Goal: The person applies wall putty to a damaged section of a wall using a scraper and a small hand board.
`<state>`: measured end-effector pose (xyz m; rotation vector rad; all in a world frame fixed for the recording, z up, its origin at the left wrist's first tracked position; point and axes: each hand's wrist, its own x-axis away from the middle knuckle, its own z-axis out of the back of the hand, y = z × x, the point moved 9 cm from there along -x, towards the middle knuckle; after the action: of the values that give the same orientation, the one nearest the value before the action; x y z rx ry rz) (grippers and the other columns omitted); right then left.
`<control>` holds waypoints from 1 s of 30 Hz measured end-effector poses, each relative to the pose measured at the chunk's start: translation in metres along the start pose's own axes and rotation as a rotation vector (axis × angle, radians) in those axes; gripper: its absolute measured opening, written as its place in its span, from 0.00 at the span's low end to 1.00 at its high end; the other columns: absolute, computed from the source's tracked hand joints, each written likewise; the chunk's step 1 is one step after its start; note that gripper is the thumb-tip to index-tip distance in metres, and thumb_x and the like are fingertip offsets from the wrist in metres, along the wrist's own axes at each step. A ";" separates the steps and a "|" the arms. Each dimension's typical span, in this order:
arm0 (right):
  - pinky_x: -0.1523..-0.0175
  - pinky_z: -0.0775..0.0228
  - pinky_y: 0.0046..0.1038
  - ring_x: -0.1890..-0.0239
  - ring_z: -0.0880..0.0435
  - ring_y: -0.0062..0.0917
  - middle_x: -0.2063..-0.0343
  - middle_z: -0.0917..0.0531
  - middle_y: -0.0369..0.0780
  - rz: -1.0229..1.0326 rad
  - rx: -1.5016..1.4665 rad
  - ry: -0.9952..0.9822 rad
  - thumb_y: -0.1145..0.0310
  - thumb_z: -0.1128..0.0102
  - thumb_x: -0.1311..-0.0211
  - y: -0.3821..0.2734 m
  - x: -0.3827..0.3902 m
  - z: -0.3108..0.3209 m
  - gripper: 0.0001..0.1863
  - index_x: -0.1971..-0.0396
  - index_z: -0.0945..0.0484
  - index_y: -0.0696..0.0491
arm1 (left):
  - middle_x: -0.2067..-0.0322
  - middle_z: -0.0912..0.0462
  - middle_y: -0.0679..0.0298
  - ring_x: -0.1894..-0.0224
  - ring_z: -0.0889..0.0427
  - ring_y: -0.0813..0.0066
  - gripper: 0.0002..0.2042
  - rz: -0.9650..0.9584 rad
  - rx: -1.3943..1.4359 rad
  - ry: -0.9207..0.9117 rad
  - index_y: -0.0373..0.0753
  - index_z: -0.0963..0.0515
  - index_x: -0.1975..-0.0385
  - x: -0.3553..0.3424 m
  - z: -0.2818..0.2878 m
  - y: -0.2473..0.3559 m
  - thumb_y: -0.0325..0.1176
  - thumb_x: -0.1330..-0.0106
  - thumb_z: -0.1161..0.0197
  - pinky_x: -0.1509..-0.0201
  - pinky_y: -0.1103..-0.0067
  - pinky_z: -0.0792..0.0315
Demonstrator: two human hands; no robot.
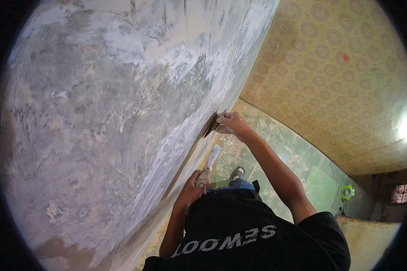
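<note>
My right hand (232, 123) is closed around a dark, wide-bladed plastering trowel (210, 126), which lies flat or nearly flat against the wall (104, 122). This wall is grey and patchy, with whiter smears of plaster toward the top and along its right side. Lower down, my left hand (193, 189) grips a putty knife (214, 154) by its plaster-crusted handle. Its blade points up and carries white plaster, standing apart from the trowel. Part of the trowel's handle is hidden by my right fingers.
A yellowish wall with a round flower pattern (321, 58) rises on the right. Green floor tiles (298, 156), spotted with plaster, lie below, where my shoe (238, 173) shows. Farther right stand a bright green fan (347, 193) and a barred window (401, 193).
</note>
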<state>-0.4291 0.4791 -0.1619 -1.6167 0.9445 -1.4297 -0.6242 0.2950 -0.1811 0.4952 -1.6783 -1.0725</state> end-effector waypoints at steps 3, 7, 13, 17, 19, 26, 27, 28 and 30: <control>0.62 0.19 0.27 0.69 0.16 0.27 0.71 0.17 0.44 0.006 0.022 0.018 0.72 0.46 0.39 -0.030 0.012 0.001 0.11 0.66 0.22 0.66 | 0.75 0.27 0.68 0.79 0.28 0.82 0.13 -0.028 0.019 -0.025 0.36 0.32 0.51 -0.007 0.002 -0.003 0.30 0.35 0.47 0.78 0.83 0.36; 0.59 0.20 0.28 0.67 0.16 0.26 0.70 0.17 0.43 0.118 0.003 0.054 0.72 0.47 0.38 -0.082 0.030 0.023 0.11 0.65 0.21 0.64 | 0.74 0.26 0.68 0.79 0.28 0.82 0.14 -0.046 -0.004 -0.035 0.36 0.32 0.50 -0.026 -0.005 0.005 0.30 0.35 0.47 0.79 0.84 0.36; 0.61 0.21 0.27 0.72 0.20 0.22 0.73 0.20 0.38 0.238 0.045 0.138 0.72 0.50 0.38 -0.097 0.052 0.090 0.10 0.65 0.22 0.62 | 0.74 0.26 0.68 0.80 0.30 0.84 0.16 -0.043 -0.004 -0.010 0.36 0.34 0.49 -0.034 -0.019 0.018 0.29 0.35 0.48 0.82 0.85 0.39; 0.62 0.23 0.25 0.70 0.19 0.21 0.71 0.19 0.38 0.142 0.005 0.165 0.69 0.50 0.36 -0.044 0.041 0.128 0.11 0.64 0.21 0.60 | 0.74 0.27 0.69 0.80 0.30 0.84 0.15 0.001 -0.018 -0.029 0.36 0.33 0.50 -0.045 -0.039 0.024 0.29 0.35 0.48 0.79 0.84 0.38; 0.63 0.22 0.24 0.70 0.19 0.22 0.72 0.18 0.38 0.112 -0.027 0.147 0.69 0.49 0.36 -0.010 0.023 0.122 0.11 0.66 0.21 0.60 | 0.74 0.27 0.69 0.79 0.30 0.84 0.14 -0.056 -0.002 -0.010 0.36 0.32 0.51 -0.050 -0.040 0.025 0.30 0.35 0.48 0.78 0.84 0.37; 0.69 0.19 0.28 0.75 0.18 0.24 0.76 0.20 0.41 0.005 0.055 0.184 0.65 0.46 0.37 0.052 -0.024 0.091 0.15 0.73 0.23 0.64 | 0.74 0.28 0.69 0.78 0.29 0.84 0.13 -0.123 0.023 -0.019 0.35 0.33 0.51 -0.055 -0.050 0.014 0.31 0.33 0.51 0.77 0.84 0.36; 0.69 0.18 0.29 0.76 0.18 0.25 0.77 0.20 0.41 0.007 0.001 0.200 0.64 0.45 0.38 0.058 -0.028 0.091 0.16 0.74 0.24 0.65 | 0.74 0.27 0.69 0.78 0.29 0.84 0.13 -0.145 0.003 -0.020 0.35 0.33 0.51 -0.055 -0.047 0.014 0.31 0.32 0.51 0.78 0.84 0.37; 0.69 0.18 0.29 0.76 0.18 0.25 0.77 0.20 0.41 0.001 0.004 0.191 0.64 0.45 0.38 0.059 -0.031 0.083 0.16 0.74 0.24 0.65 | 0.74 0.27 0.69 0.78 0.29 0.84 0.13 -0.141 0.009 -0.013 0.35 0.33 0.51 -0.053 -0.042 0.012 0.31 0.32 0.51 0.78 0.84 0.37; 0.68 0.17 0.30 0.76 0.18 0.25 0.78 0.21 0.41 0.021 -0.099 0.199 0.64 0.44 0.38 0.054 -0.034 0.072 0.17 0.75 0.24 0.64 | 0.72 0.25 0.69 0.77 0.29 0.83 0.13 -0.131 0.013 -0.004 0.38 0.31 0.54 -0.048 -0.035 0.013 0.37 0.32 0.47 0.76 0.83 0.34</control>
<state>-0.3629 0.4912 -0.2310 -1.5505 1.1587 -1.5730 -0.5721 0.3239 -0.1939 0.6188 -1.6756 -1.1583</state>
